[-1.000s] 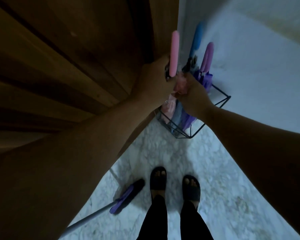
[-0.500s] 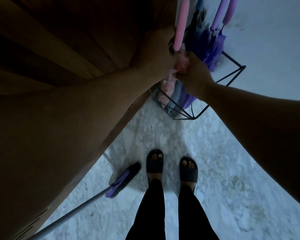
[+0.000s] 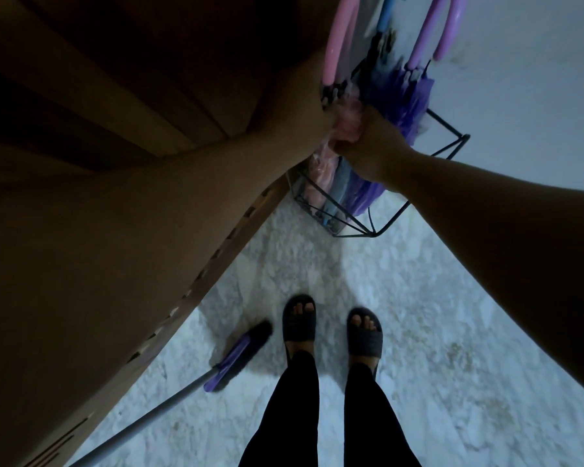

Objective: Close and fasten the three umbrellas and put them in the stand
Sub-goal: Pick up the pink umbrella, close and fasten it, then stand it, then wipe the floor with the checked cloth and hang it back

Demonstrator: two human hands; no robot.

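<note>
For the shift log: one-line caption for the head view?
Both hands, left and right, grip the pink umbrella standing in the wire stand beside the blue and purple ones.

Camera tilt — downward; wire stand [image 3: 449, 150] and umbrella handles nearer the top edge. Pink umbrella [image 3: 338, 45] — handle tip, once visible, cut off by the frame.

Blue umbrella [image 3: 385, 15] handle cut off by top edge.
</note>
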